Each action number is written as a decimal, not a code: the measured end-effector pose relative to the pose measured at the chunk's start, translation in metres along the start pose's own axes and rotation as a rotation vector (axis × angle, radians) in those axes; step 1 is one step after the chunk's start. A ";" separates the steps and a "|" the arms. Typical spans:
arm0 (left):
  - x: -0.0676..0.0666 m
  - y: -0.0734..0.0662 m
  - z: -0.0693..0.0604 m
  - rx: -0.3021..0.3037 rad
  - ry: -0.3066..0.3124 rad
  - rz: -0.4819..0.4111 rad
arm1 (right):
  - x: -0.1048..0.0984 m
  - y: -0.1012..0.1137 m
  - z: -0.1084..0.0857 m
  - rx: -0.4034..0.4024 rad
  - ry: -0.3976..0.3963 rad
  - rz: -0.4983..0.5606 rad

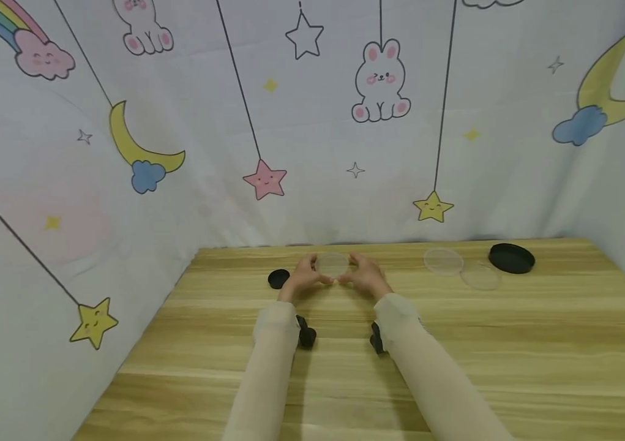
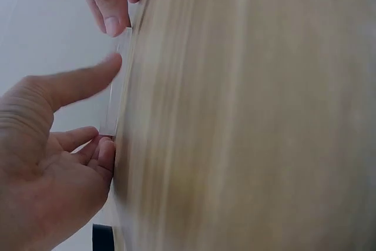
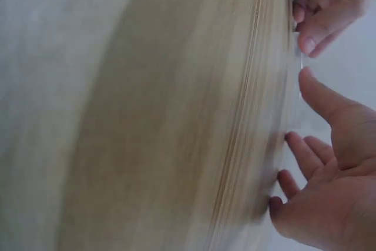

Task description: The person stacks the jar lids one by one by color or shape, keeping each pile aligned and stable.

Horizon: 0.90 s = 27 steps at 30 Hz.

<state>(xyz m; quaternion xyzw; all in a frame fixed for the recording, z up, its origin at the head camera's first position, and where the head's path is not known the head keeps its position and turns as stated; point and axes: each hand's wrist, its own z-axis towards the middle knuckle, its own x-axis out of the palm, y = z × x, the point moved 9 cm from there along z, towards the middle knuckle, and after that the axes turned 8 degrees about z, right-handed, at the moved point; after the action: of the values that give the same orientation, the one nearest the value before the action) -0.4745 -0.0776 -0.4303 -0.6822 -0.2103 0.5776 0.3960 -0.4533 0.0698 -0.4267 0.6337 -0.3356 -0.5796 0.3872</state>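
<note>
clear dish (image 1: 332, 264) is toward the far edge of the table (image 1: 538, 355), btwn both hands. l hand (image 1: 302, 277) is curved round its l side, thumb on the near side, other fingers bent against the end; r hand (image 1: 367, 274) mirrors it on the r side, thumb & fingers arched wide. looks like an edge hold only; how hard they press, can't tell.

risk, i'd say: the wall's clear & prob slick, so if one hand pushes more than the other it could skid or tip. black cap (image 1: 278, 279) is just beside the l hand, so a swing out that way might knock it.

head view has the full layout, incl. 2 clear discs (image 1: 443, 261) & a black tray (image 1: 512, 258) well off to the r; neither wrist view has those. l wrist view gives the dish side-on, low & thin, w/ its base seemingly on the wood, which the head view can't settle. r wrist view is blurry & barely catches the dish, but the r fingertips show low by the wood.
</note>
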 end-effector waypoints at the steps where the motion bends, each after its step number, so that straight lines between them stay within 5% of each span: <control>1: 0.000 0.000 0.001 0.000 -0.005 -0.001 | -0.001 -0.001 0.001 0.004 -0.009 -0.013; 6: 0.000 0.005 0.004 -0.036 -0.031 -0.041 | -0.003 -0.004 0.002 0.026 -0.041 -0.013; 13: 0.000 0.009 0.010 0.035 -0.027 -0.067 | -0.003 -0.011 0.007 0.039 -0.068 0.031; 17: 0.001 0.008 0.007 0.014 -0.017 -0.085 | -0.002 -0.014 0.009 0.040 -0.060 0.060; 27: 0.007 0.003 0.001 0.000 -0.008 -0.193 | 0.002 -0.015 0.009 0.036 0.139 0.202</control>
<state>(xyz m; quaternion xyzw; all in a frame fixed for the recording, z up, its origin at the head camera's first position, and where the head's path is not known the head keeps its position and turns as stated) -0.4745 -0.0742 -0.4373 -0.6563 -0.2769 0.5394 0.4490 -0.4619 0.0739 -0.4411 0.6422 -0.3801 -0.4864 0.4545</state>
